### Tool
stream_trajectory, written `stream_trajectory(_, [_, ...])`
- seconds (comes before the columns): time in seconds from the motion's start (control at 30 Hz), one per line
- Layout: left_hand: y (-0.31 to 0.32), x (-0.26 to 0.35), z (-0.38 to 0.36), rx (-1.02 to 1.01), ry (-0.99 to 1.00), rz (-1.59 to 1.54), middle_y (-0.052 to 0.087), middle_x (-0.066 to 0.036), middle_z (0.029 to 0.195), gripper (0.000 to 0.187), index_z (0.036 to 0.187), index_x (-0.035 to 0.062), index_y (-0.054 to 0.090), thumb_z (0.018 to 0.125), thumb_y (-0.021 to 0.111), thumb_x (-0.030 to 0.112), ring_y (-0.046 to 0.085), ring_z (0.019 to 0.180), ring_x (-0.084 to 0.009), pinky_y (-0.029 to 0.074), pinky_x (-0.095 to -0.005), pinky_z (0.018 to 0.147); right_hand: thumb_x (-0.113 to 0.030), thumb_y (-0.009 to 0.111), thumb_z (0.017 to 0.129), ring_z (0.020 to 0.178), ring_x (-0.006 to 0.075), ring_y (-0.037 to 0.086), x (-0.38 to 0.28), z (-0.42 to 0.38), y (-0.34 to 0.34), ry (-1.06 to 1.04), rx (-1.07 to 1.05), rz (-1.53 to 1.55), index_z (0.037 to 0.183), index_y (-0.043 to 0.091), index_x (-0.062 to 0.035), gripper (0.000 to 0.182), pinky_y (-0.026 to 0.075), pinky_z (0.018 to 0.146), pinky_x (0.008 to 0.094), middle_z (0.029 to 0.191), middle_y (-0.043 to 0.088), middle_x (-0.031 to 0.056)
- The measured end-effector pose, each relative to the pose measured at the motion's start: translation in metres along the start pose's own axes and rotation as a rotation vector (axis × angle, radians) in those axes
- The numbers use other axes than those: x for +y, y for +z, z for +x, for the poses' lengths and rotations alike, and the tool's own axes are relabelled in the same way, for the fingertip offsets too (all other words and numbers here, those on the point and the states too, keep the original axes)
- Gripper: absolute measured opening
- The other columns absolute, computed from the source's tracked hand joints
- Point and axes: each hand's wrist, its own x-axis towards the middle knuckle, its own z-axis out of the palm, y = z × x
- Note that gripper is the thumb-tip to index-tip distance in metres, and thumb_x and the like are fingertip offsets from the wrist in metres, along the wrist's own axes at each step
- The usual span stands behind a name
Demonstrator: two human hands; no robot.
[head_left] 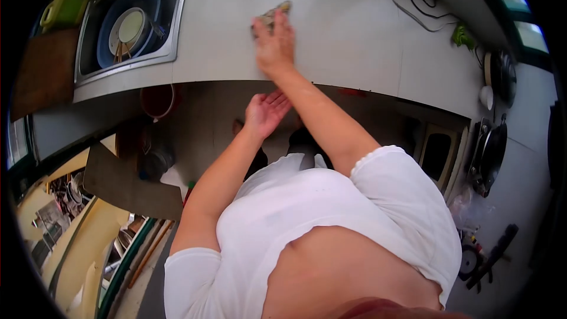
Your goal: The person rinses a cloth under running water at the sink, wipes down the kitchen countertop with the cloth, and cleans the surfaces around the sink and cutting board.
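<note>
On the pale countertop point(348, 35), my right hand point(275, 47) presses down on a patterned, greyish-brown cloth point(273, 16), which shows beyond and between its fingertips. My left hand point(267, 113) hangs just off the counter's front edge, below my right wrist. Its palm faces up, its fingers are stretched out, and nothing lies in it. The left fingertips come close to or under the right forearm; whether they touch it I cannot tell.
At the left, a metal sink point(177, 18) holds a blue basin point(106, 35) with bowls. Beside it are a green jug point(66, 9) and a brown board point(44, 71). Cables point(413, 15) and a green leafy thing point(462, 36) lie at the right. A red bucket point(158, 101) stands below.
</note>
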Motion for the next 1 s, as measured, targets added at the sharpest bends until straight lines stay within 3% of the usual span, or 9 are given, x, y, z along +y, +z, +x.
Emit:
stream_trajectory(0.13, [-0.046, 0.066, -0.038, -0.001, 0.014, -0.055, 0.039, -0.025, 0.131, 0.048, 0.123, -0.0111, 0.038, 0.088, 0.032, 0.021, 0.039, 0.122, -0.0359, 0.033, -0.0445, 0.104, -0.001, 0.051, 0.076, 0.116, 0.035, 0.045, -0.051, 0.03, 0.054, -0.038, 0.114, 0.268, 0.105, 0.065, -0.0145, 0.035, 0.035, 0.099, 0.0404, 0.124, 0.05, 0.0189])
stream_trajectory(0.23, [-0.064, 0.099, -0.069, 0.065, -0.03, -0.029, 0.042, -0.025, 0.13, 0.047, 0.122, -0.0094, 0.042, 0.087, 0.034, 0.02, 0.042, 0.121, -0.035, 0.037, -0.0427, 0.102, 0.005, 0.046, 0.073, 0.105, 0.0271, 0.055, -0.048, 0.04, 0.041, 0.147, 0.174, 0.602, 0.096, 0.067, -0.0095, 0.034, 0.042, 0.092, 0.0333, 0.11, 0.06, 0.0122])
stream_trajectory(0.37, [-0.07, 0.124, -0.086, 0.097, -0.089, 0.049, 0.047, -0.024, 0.125, 0.045, 0.12, -0.0087, 0.045, 0.087, 0.034, 0.02, 0.047, 0.116, -0.0334, 0.04, -0.0412, 0.099, 0.002, 0.043, 0.078, 0.094, 0.0139, 0.056, 0.03, 0.028, -0.028, 0.616, 0.362, 1.112, 0.107, 0.062, -0.0007, 0.035, 0.043, 0.087, 0.0261, 0.102, 0.063, 0.0057])
stream_trajectory(0.53, [-0.045, 0.144, -0.106, 0.031, -0.141, 0.127, 0.054, -0.021, 0.116, 0.042, 0.116, -0.0062, 0.049, 0.087, 0.035, 0.02, 0.054, 0.107, -0.0308, 0.044, -0.039, 0.094, -0.001, 0.044, 0.078, 0.098, 0.021, 0.057, 0.2, -0.036, -0.131, 0.766, 0.716, 0.27, 0.107, 0.061, -0.0022, 0.034, 0.043, 0.09, 0.0316, 0.103, 0.063, 0.0102])
stream_trajectory(0.6, [-0.015, 0.15, -0.11, -0.018, -0.136, 0.199, 0.056, -0.02, 0.114, 0.04, 0.114, -0.0052, 0.051, 0.087, 0.035, 0.021, 0.056, 0.104, -0.0299, 0.046, -0.0381, 0.092, -0.005, 0.049, 0.079, 0.107, 0.0281, 0.052, 0.233, -0.044, -0.141, 0.84, 0.642, -0.042, 0.109, 0.058, -0.0041, 0.032, 0.041, 0.094, 0.036, 0.114, 0.057, 0.0148])
stream_trajectory(0.7, [0.045, 0.158, -0.104, -0.048, 0.084, 0.653, 0.058, -0.016, 0.109, 0.036, 0.111, -0.0038, 0.052, 0.089, 0.039, 0.021, 0.057, 0.098, -0.0236, 0.046, -0.0324, 0.085, -0.01, 0.055, 0.078, 0.114, 0.0339, 0.045, 0.198, 0.006, -0.094, 0.652, 0.549, -0.511, 0.113, 0.054, -0.0058, 0.035, 0.038, 0.097, 0.0404, 0.125, 0.046, 0.0189])
stream_trajectory(0.83, [0.166, 0.164, -0.059, -0.168, 0.476, 1.261, 0.057, -0.012, 0.108, 0.034, 0.113, -0.0021, 0.051, 0.086, 0.053, 0.018, 0.054, 0.097, -0.0184, 0.043, -0.0291, 0.084, -0.012, 0.06, 0.076, 0.123, 0.0369, 0.036, 0.118, 0.079, -0.014, 0.284, 0.201, -0.277, 0.121, 0.049, -0.0057, 0.047, 0.033, 0.102, 0.0423, 0.133, 0.037, 0.0209])
stream_trajectory(0.97, [0.266, 0.178, 0.051, -0.258, 1.509, 1.908, 0.05, -0.019, 0.119, 0.07, 0.125, -0.0027, 0.04, 0.073, 0.071, 0.033, 0.05, 0.107, -0.0294, 0.041, -0.0372, 0.09, -0.003, 0.058, 0.074, 0.119, 0.037, 0.04, 0.043, 0.09, 0.014, 0.048, 0.142, 0.018, 0.113, 0.054, -0.0039, 0.04, 0.035, 0.098, 0.0448, 0.129, 0.043, 0.0187])
stream_trajectory(1.0, [0.295, 0.182, 0.076, -0.132, 1.355, 1.848, 0.049, -0.02, 0.12, 0.079, 0.127, -0.0025, 0.039, 0.069, 0.074, 0.038, 0.047, 0.111, -0.0315, 0.04, -0.038, 0.093, -0.001, 0.056, 0.073, 0.117, 0.0368, 0.042, 0.041, 0.091, 0.014, 0.02, 0.148, 0.071, 0.111, 0.056, -0.0035, 0.038, 0.036, 0.097, 0.0444, 0.127, 0.044, 0.0181])
